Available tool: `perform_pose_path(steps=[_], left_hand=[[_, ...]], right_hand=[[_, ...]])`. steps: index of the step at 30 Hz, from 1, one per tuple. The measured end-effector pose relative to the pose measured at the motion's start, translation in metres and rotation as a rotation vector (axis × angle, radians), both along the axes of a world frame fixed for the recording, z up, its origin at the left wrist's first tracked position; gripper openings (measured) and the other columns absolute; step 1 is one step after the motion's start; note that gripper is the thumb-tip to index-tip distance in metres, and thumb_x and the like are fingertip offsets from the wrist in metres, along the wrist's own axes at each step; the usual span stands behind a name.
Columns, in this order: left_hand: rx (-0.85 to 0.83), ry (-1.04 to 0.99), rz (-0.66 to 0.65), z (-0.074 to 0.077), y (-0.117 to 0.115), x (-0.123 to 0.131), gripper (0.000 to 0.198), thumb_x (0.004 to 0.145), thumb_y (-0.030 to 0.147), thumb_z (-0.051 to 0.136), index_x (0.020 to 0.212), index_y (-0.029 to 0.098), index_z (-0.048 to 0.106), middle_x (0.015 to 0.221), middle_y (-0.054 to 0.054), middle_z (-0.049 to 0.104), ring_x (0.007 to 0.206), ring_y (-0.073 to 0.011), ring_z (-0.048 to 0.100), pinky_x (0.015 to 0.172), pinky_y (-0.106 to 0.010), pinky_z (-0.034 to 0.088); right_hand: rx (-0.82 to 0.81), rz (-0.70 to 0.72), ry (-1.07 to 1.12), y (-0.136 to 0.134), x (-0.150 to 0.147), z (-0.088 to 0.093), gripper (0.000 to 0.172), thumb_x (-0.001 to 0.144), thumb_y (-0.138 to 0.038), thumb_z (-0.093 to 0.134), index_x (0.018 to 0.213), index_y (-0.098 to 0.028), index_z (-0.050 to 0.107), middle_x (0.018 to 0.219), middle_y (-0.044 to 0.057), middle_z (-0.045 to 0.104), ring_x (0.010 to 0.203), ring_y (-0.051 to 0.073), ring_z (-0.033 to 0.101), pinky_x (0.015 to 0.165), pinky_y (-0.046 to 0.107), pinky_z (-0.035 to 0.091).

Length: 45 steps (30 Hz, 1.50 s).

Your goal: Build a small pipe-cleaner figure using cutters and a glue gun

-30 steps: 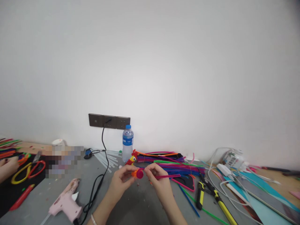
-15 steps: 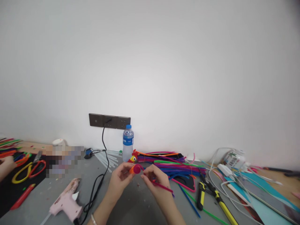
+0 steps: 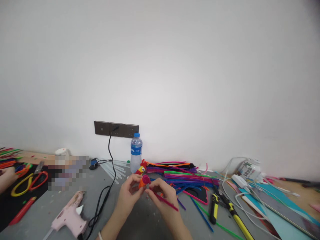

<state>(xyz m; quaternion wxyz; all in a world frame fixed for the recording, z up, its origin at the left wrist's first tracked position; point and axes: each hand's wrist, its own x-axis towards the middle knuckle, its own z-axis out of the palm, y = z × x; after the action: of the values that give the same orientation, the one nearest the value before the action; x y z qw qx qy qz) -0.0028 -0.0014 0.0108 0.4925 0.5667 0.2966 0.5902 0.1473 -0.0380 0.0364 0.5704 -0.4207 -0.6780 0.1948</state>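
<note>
My left hand (image 3: 128, 194) pinches a small rolled piece (image 3: 145, 180), orange on its side with a magenta round end, between thumb and fingers. Close beside it, my right hand (image 3: 165, 196) is closed on a magenta pipe cleaner (image 3: 168, 202), whose loose end runs down to the right across that hand. The fingertips of both hands nearly meet at the rolled piece. Just behind the left fingers stands a red and yellow rooster figure (image 3: 142, 167) with a round eye; its lower part is hidden.
A water bottle (image 3: 136, 153) stands by the wall, with bundled pipe cleaners (image 3: 185, 178) to its right. A pink glue gun (image 3: 71, 215) lies left, its black cord (image 3: 101, 200) nearby. Yellow-black pliers (image 3: 235, 213) lie right. Another person's hand (image 3: 7, 178) is at far left.
My right hand has moved slightly left and closer to the rolled piece. The magenta pipe cleaner's loose end has shifted left and down, and its loop near the fingertips no longer shows.
</note>
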Motion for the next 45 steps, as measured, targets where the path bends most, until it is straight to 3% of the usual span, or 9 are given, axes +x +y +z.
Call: perform_pose_path(steps=[5, 9, 13, 28, 32, 36, 45], left_hand=[[-0.003, -0.011, -0.019, 0.003, -0.002, 0.000, 0.016, 0.071, 0.027, 0.075, 0.075, 0.017, 0.063, 0.086, -0.006, 0.066, 0.085, -0.0215, 0.064, 0.071, -0.029, 0.054], [-0.005, 0.009, -0.035, 0.002, -0.003, 0.001, 0.016, 0.073, 0.027, 0.073, 0.082, 0.017, 0.065, 0.087, -0.006, 0.067, 0.087, -0.0218, 0.065, 0.074, -0.029, 0.053], [-0.022, 0.006, -0.008, 0.000, -0.003, 0.004, 0.019, 0.071, 0.030, 0.074, 0.074, 0.017, 0.061, 0.084, -0.005, 0.065, 0.082, -0.0206, 0.064, 0.067, -0.027, 0.054], [-0.021, 0.034, 0.050, 0.001, -0.004, 0.007, 0.019, 0.074, 0.029, 0.071, 0.071, 0.017, 0.057, 0.078, -0.003, 0.062, 0.071, -0.0164, 0.061, 0.052, -0.020, 0.049], [0.016, 0.096, 0.035, 0.000, -0.006, 0.004, 0.011, 0.077, 0.025, 0.067, 0.081, 0.018, 0.061, 0.079, -0.002, 0.064, 0.074, -0.0168, 0.062, 0.057, -0.021, 0.052], [0.040, 0.160, 0.035, 0.000, -0.007, 0.002, 0.016, 0.078, 0.023, 0.065, 0.093, 0.018, 0.064, 0.086, -0.005, 0.068, 0.080, -0.0186, 0.065, 0.065, -0.025, 0.056], [0.135, 0.210, 0.105, 0.003, -0.006, 0.002, 0.011, 0.075, 0.024, 0.067, 0.084, 0.017, 0.069, 0.084, -0.006, 0.072, 0.078, -0.0200, 0.068, 0.064, -0.025, 0.057]], right_hand=[[-0.011, -0.011, 0.041, 0.006, 0.004, -0.005, 0.014, 0.073, -0.018, 0.068, 0.084, -0.020, 0.059, 0.065, -0.003, 0.057, 0.052, 0.012, 0.055, 0.050, 0.020, 0.047], [0.038, -0.015, 0.054, 0.005, 0.006, -0.001, 0.007, 0.080, -0.017, 0.061, 0.076, -0.020, 0.056, 0.068, 0.000, 0.059, 0.059, 0.014, 0.058, 0.054, 0.022, 0.048], [0.129, -0.016, 0.058, 0.001, 0.005, 0.004, 0.017, 0.082, -0.016, 0.060, 0.067, -0.020, 0.053, 0.065, 0.000, 0.057, 0.060, 0.014, 0.056, 0.054, 0.022, 0.045], [0.116, -0.025, -0.099, -0.003, 0.002, 0.004, 0.016, 0.086, -0.018, 0.056, 0.071, -0.020, 0.052, 0.066, -0.002, 0.053, 0.058, 0.013, 0.051, 0.054, 0.021, 0.041], [0.081, -0.097, -0.105, 0.000, 0.005, 0.002, 0.014, 0.085, -0.018, 0.056, 0.072, -0.020, 0.052, 0.065, -0.002, 0.053, 0.056, 0.012, 0.050, 0.051, 0.020, 0.039], [0.058, -0.104, -0.097, 0.003, 0.007, 0.002, 0.015, 0.086, -0.020, 0.054, 0.072, -0.020, 0.054, 0.065, -0.001, 0.056, 0.056, 0.013, 0.052, 0.051, 0.020, 0.040], [0.029, -0.094, -0.074, 0.003, 0.010, -0.001, 0.011, 0.084, -0.019, 0.056, 0.073, -0.019, 0.061, 0.067, 0.001, 0.063, 0.059, 0.015, 0.058, 0.053, 0.021, 0.044]])
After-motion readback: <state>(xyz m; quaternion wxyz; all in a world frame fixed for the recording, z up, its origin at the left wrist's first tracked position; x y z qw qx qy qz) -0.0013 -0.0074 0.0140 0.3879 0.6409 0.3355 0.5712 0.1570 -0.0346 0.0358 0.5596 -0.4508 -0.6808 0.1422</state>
